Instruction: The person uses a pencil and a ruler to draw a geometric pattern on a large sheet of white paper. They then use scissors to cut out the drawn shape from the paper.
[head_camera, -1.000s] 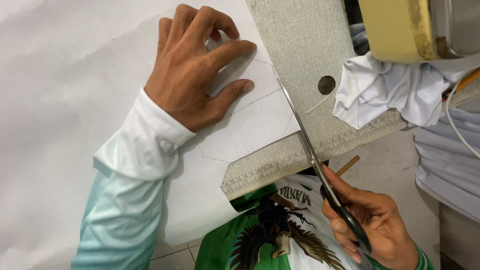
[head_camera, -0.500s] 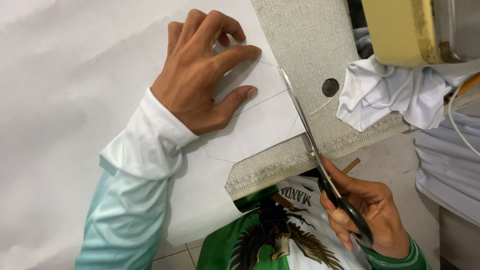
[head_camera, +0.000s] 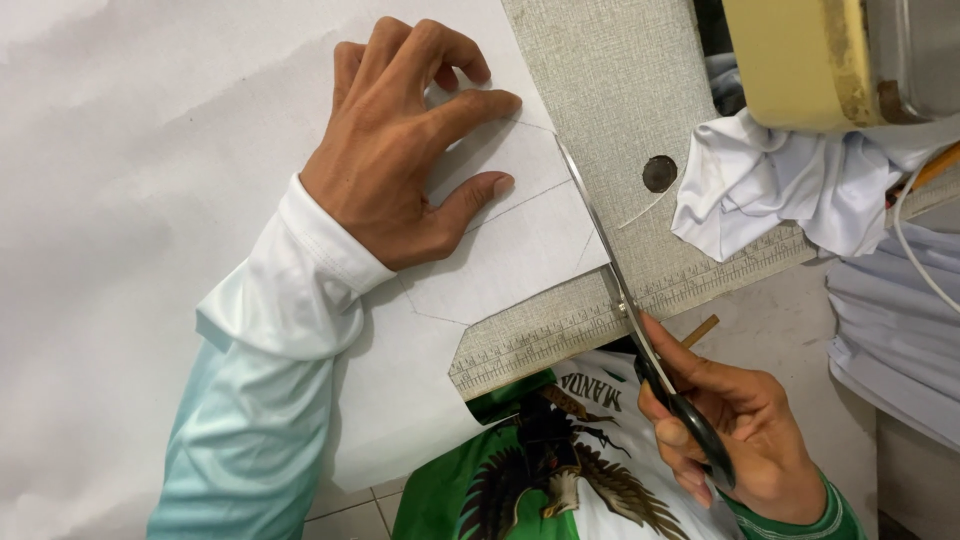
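- White paper (head_camera: 150, 200) covers most of the counter (head_camera: 620, 90), its lower right part hanging over the counter's front edge, and pencilled pattern lines run across it.
- Left hand (head_camera: 400, 170) lies flat on the paper, fingers spread apart and gripping nothing, index finger and thumb pressing just beside the drawn lines; its sleeve is white, fading to pale teal.
- Scissors (head_camera: 640, 320) with dark handles run along the paper's right edge, the long blade angled up and to the left across the grey textured counter.
- Right hand (head_camera: 730, 430) is closed around the scissor handles, below the counter's edge, which carries a printed ruler scale.
- Crumpled white cloth (head_camera: 770, 190) sits on the counter to the right, beneath a cream-coloured machine body (head_camera: 800, 60).
- Green and white printed shirt (head_camera: 560, 470) shows below the counter edge.
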